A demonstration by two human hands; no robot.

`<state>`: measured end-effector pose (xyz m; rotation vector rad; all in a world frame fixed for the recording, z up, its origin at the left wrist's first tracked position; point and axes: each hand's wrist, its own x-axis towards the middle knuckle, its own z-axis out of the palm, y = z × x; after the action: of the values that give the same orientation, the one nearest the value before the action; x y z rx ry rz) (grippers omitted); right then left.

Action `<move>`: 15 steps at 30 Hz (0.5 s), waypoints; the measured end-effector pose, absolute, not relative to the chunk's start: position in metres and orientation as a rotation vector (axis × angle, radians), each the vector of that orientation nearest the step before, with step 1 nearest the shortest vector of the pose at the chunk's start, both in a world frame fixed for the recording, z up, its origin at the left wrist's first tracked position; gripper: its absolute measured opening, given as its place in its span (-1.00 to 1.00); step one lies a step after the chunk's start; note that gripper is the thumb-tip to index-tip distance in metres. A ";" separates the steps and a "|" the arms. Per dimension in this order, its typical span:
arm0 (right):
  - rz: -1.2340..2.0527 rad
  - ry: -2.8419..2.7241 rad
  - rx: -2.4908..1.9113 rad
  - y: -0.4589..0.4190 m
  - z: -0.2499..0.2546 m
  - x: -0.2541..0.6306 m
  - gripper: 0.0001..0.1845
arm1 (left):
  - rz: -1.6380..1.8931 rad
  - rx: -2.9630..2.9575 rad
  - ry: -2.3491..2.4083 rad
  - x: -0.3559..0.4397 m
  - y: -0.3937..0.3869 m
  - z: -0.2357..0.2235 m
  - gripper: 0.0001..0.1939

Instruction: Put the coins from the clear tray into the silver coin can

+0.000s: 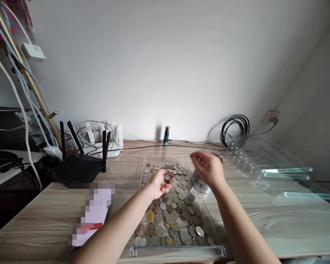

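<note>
A clear acrylic tray (pixel 178 251) lies on the wooden desk, covered with several silver, brass and copper coins (pixel 176 216). My left hand (pixel 160 182) hovers over the tray's far half, palm up and cupped, with a few coins (pixel 167 178) resting in it. My right hand (pixel 207 168) is raised just right of the tray, blurred by motion, fingers curled together. Under it stands a small clear jar (pixel 201 185) with coins inside.
A black router (pixel 78 165) with antennas and a white power strip with cables sit at the back left. A blurred-out flat item (pixel 92 212) lies front left. Clear acrylic trays (pixel 266 170) lean at the right. A coiled black cable (pixel 235 130) and a small black stick (pixel 166 135) stand by the wall.
</note>
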<state>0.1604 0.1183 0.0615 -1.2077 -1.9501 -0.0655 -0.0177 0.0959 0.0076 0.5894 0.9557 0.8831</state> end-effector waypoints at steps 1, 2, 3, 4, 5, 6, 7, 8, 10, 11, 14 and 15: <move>0.040 -2.072 -1.184 0.115 0.058 0.151 -0.77 | 0.906 0.609 0.945 -0.017 0.096 0.006 -0.77; 0.125 -2.170 -1.171 0.113 0.055 0.143 -0.77 | 0.931 0.639 0.934 -0.016 0.096 0.005 -0.80; 0.190 -2.237 -1.166 0.111 0.051 0.136 -0.77 | 0.954 0.675 0.928 -0.015 0.096 0.003 -0.82; 0.246 -2.277 -1.164 0.111 0.048 0.132 -0.77 | 0.977 0.712 0.925 -0.014 0.096 0.002 -0.83; 0.305 -2.302 -1.155 0.113 0.045 0.129 -0.77 | 0.998 0.744 0.928 -0.014 0.097 0.001 -0.84; 0.374 -2.321 -1.135 0.114 0.042 0.127 -0.77 | 1.015 0.772 0.930 -0.014 0.097 0.000 -0.84; 0.450 -2.336 -1.109 0.116 0.040 0.126 -0.77 | 1.028 0.791 0.931 -0.014 0.097 -0.001 -0.84; 0.523 -2.341 -1.083 0.118 0.038 0.126 -0.77 | 1.036 0.806 0.932 -0.015 0.097 0.000 -0.84; 0.625 -2.307 -1.059 0.120 0.036 0.126 -0.77 | 1.038 0.838 0.916 -0.016 0.095 0.002 -0.83; 0.647 -2.273 -1.060 0.120 0.036 0.125 -0.77 | 1.037 0.859 0.894 -0.017 0.094 0.003 -0.83; 0.591 -2.162 -1.074 0.117 0.040 0.128 -0.81 | 1.033 0.894 0.794 -0.017 0.090 0.010 -0.76; 0.509 -2.116 -1.082 0.116 0.043 0.131 -0.81 | 1.025 0.891 0.769 -0.017 0.089 0.012 -0.75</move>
<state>0.1310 0.1162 0.0434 -1.0821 -2.1163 0.5091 -0.0170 0.0893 0.0116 0.8913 0.7694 1.0247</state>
